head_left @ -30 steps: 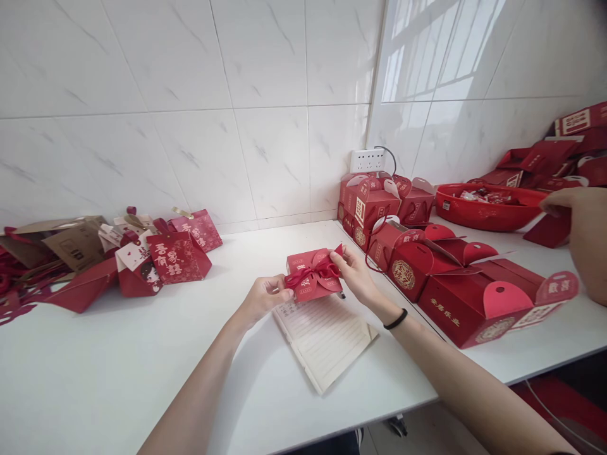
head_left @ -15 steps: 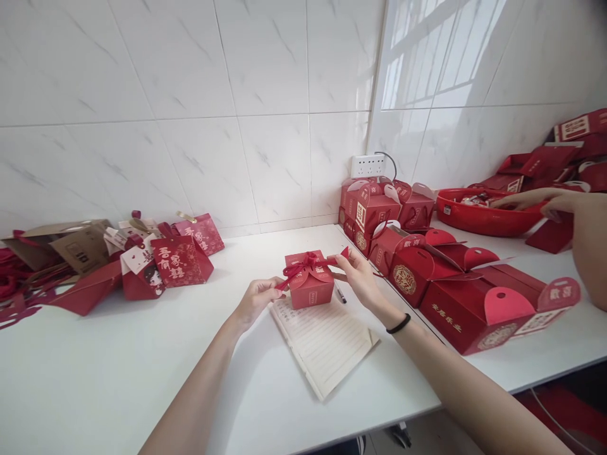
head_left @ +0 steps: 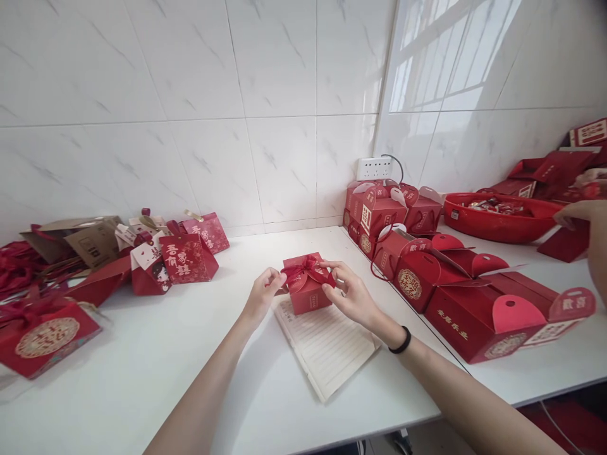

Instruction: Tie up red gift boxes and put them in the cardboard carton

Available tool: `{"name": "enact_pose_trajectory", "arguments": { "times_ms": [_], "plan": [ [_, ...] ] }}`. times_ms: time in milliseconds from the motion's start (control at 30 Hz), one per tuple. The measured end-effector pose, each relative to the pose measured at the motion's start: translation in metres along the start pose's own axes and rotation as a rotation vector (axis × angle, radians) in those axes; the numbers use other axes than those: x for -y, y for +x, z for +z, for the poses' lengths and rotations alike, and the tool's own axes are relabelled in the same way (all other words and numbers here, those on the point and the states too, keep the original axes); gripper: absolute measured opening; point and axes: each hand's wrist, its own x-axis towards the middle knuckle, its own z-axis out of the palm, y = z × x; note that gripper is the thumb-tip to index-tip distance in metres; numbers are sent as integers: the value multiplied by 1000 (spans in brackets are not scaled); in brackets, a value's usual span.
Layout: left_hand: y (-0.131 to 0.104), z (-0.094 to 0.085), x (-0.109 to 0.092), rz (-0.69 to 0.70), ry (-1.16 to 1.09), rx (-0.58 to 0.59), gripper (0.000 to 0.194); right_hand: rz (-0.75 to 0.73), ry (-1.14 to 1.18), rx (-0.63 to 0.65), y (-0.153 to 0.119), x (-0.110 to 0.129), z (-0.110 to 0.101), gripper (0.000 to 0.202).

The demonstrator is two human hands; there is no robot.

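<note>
Plainly, we pinch the left side of the bow [head_left: 307, 268] with our left hand [head_left: 266, 289], and our right hand [head_left: 349, 291] grasps its right side, probably to keep the loops even. Beneath them the small red box [head_left: 311, 301] stands upright at the far end of the notebook [head_left: 329, 354], seemingly so the table steadies it. Since half a second ago, our right hand has closed in from the outstretched ribbon tail; farther off, nobody's hand now reaches into the red bowl [head_left: 500, 234].
</note>
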Motion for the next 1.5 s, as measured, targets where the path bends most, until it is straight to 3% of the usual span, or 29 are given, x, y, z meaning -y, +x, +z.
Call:
{"name": "enact_pose_trajectory", "arguments": {
  "times_ms": [100, 167, 267, 433, 567, 800, 867, 967, 1000, 1167, 1333, 1500],
  "plan": [
    [-2, 5, -4, 150, 152, -249, 40, -76, -20, 17, 0, 2, 0, 18],
    [-5, 8, -9, 293, 333, -258, 41, -121, -31, 37, 0, 4, 0, 13],
    [-10, 11, -16, 425, 564, -205, 17, -183, -38, 64, -2, 9, 0, 9],
    [-11, 17, -15, 387, 534, -148, 7, -246, -29, 113, -7, 19, 0, 8],
    [-9, 19, -11, 373, 448, -135, 7, -204, -8, 191, -4, 25, -5, 10],
    [-6, 20, -7, 324, 397, -127, 10, -74, 57, 511, 8, 31, -36, 25],
    [-8, 21, -9, 327, 415, -96, 11, 40, 119, 398, 10, 28, -41, 33],
    [-11, 26, -13, 373, 486, -30, 9, 178, 121, 56, 11, 23, -39, 44],
    [-12, 28, -13, 394, 512, -13, 9, 190, 99, 1, 11, 21, -37, 45],
    [-16, 33, -13, 460, 577, 11, 5, 175, 55, 144, 9, 24, -26, 35],
    [-16, 33, -13, 466, 606, 4, 4, 211, 194, 158, 8, 34, -26, 26],
    [-17, 34, -14, 479, 603, 10, 4, 354, 271, 285, 6, 37, -33, 30]
  ]
}}
